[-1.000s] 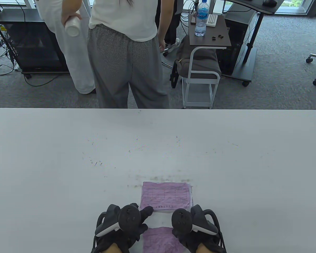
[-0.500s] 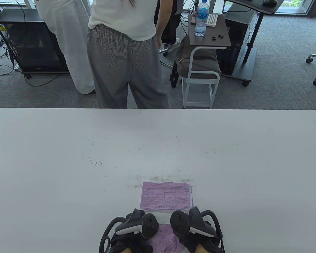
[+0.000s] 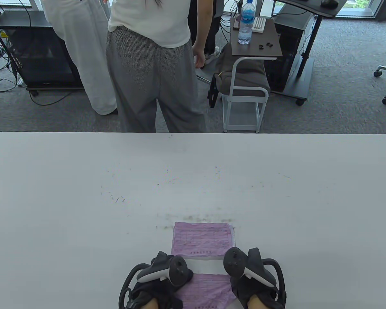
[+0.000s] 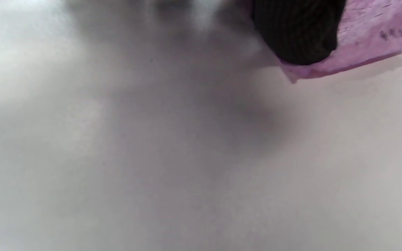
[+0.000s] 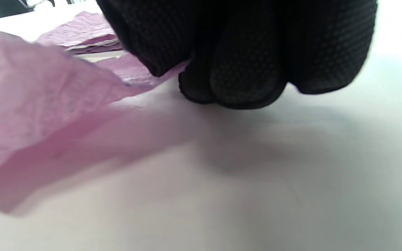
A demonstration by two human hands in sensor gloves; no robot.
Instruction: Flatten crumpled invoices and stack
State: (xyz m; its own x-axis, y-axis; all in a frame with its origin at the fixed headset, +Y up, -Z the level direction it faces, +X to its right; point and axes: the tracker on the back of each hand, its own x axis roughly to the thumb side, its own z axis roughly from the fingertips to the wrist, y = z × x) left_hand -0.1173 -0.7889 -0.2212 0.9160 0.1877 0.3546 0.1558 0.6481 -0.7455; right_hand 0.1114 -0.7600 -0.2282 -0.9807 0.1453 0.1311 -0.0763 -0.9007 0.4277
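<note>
A flat stack of pink invoices (image 3: 202, 238) lies near the table's front edge. Just in front of it a crinkled pink invoice (image 3: 206, 289) is stretched between my two hands. My left hand (image 3: 167, 278) holds its left edge; the left wrist view shows a gloved fingertip (image 4: 298, 31) on the paper's corner (image 4: 372, 38). My right hand (image 3: 249, 276) grips its right edge; in the right wrist view the fingers (image 5: 246, 69) pinch the sheet (image 5: 40, 104), which hangs slightly off the table. The trackers hide my fingers in the table view.
The white table (image 3: 83, 193) stretches wide to the left, right and far side. Two people (image 3: 151, 74) stand beyond its far edge, next to a small cart with a water bottle (image 3: 246, 22). A white strip (image 3: 206, 265) shows between stack and held sheet.
My hands have moved apart, the right hand going right, and the pink invoice between them has spread wider. The stack has not moved.
</note>
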